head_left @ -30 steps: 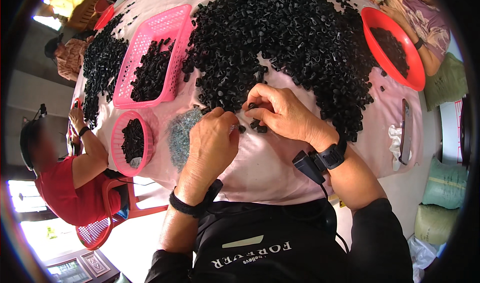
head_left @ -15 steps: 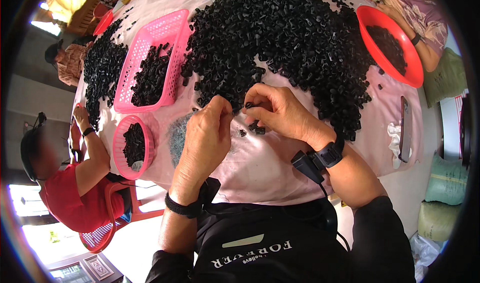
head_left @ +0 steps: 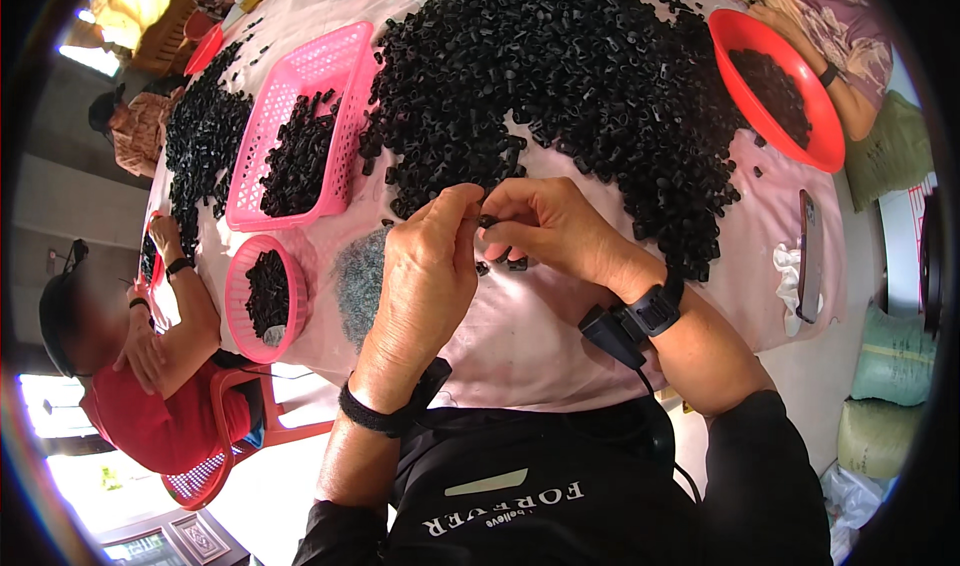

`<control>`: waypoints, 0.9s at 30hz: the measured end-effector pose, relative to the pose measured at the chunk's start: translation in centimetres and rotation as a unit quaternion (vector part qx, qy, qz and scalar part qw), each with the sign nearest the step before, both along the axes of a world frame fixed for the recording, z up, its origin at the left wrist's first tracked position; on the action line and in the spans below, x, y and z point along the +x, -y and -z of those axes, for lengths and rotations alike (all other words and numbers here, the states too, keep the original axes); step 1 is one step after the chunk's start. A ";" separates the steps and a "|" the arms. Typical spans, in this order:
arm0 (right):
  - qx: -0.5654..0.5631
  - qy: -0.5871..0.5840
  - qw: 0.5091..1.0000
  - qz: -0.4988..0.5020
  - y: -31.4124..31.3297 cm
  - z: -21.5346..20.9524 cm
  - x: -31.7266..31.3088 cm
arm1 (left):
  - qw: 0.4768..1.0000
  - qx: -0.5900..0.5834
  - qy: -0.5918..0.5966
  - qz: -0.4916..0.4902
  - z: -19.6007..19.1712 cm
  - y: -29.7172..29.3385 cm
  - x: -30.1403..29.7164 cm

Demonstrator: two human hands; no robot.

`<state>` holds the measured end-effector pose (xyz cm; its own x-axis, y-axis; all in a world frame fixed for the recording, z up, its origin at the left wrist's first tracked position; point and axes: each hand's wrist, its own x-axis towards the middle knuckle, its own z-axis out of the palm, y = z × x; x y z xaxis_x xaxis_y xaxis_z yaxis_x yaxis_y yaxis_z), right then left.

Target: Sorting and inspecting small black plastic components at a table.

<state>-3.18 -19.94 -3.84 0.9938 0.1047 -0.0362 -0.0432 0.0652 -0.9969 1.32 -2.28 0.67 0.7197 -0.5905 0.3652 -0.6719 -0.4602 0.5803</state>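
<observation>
My right hand (head_left: 555,228) pinches a small black plastic piece (head_left: 487,222) between thumb and forefinger. Close against it, my left hand (head_left: 432,256) has its fingers pressed together; whatever they grip is hidden behind them. Both hands meet over the pink cloth, at the near edge of a large heap of small black plastic parts (head_left: 560,66). A few loose black parts (head_left: 515,263) lie on the cloth just under my right hand's fingers.
Left of the heap stand a pink rectangular basket (head_left: 345,156) and a round pink basket (head_left: 297,306), both holding black parts. A red oval tray (head_left: 828,146) sits at the far right by another person. A red-shirted person (head_left: 170,396) sits at left. A dark strip (head_left: 806,256) lies right.
My left hand has moved right, closing up to my right hand's fingertips. The red-shirted person's nearer arm stays raised, and another hand now shows by their chest.
</observation>
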 end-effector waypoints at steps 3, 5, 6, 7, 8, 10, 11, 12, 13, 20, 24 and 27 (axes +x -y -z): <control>0.028 -0.032 0.999 0.004 0.1 -0.6 -0.1 | 1.000 -0.012 0.011 -0.005 0.2 0.0 0.0; 0.032 -0.023 0.999 0.012 0.0 -0.2 -0.1 | 1.000 -0.016 -0.010 -0.007 0.3 -0.3 0.2; 0.036 -0.016 0.999 0.019 0.0 0.0 -0.1 | 1.000 -0.016 -0.010 -0.006 0.3 -0.5 0.2; 0.036 -0.017 0.999 0.020 0.0 -0.1 -0.1 | 1.000 0.003 -0.023 -0.006 0.1 -0.7 0.1; 0.013 -0.011 0.999 0.027 0.1 -0.2 -0.1 | 0.999 0.022 -0.035 -0.006 0.1 -0.9 0.1; -0.007 -0.003 1.000 0.028 -0.2 -0.1 0.1 | 0.998 0.038 -0.055 -0.005 1.0 -1.9 0.1; -0.014 0.015 0.999 0.025 -0.3 0.1 0.3 | 0.996 0.053 -0.075 -0.001 1.3 -2.3 0.0; -0.023 0.030 0.999 0.026 -0.2 0.3 0.3 | 0.996 0.052 -0.077 0.000 1.3 -2.5 -0.1; -0.025 0.029 0.999 0.027 -0.1 0.3 0.2 | 0.993 0.080 -0.085 0.001 1.3 -2.6 -0.1; -0.031 0.009 0.998 0.052 -0.1 0.4 0.3 | 0.991 0.103 -0.064 0.054 1.2 -3.1 0.0; -0.033 0.029 0.997 0.058 0.1 0.8 0.4 | 0.987 0.131 -0.056 0.070 1.3 -2.5 -0.9; -0.023 0.031 0.998 0.053 0.0 0.8 0.5 | 0.986 0.133 -0.066 0.072 1.7 -2.4 -1.0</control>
<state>-2.68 -19.97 -4.60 0.9997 -0.0025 0.0238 0.0238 0.0199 -0.9995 0.34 0.10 -1.04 0.6530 -0.7518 0.0916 -0.6673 -0.5139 0.5391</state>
